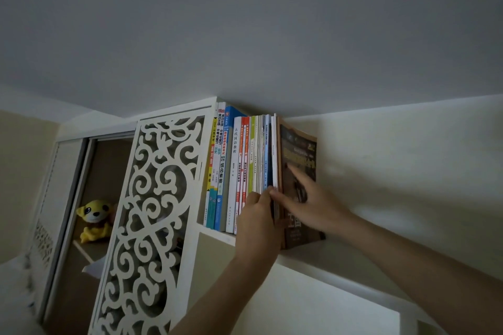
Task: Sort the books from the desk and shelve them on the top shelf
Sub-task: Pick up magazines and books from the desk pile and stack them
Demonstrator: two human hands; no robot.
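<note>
A brown-covered book (298, 185) stands upright at the right end of the row of books (245, 171) on the top shelf (217, 235), just under the ceiling. The right hand (307, 198) lies flat on its cover, fingers straight. The left hand (257, 221) pinches the thin spines just left of it. Farther left stand a white fretwork panel (152, 212) and a yellow plush toy (94, 219).

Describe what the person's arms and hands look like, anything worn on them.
Both forearms are bare as far as the frame shows: no sleeves, gloves or watch in view. The left hand and right hand show no rings or markings that I can make out in the dim light.
</note>
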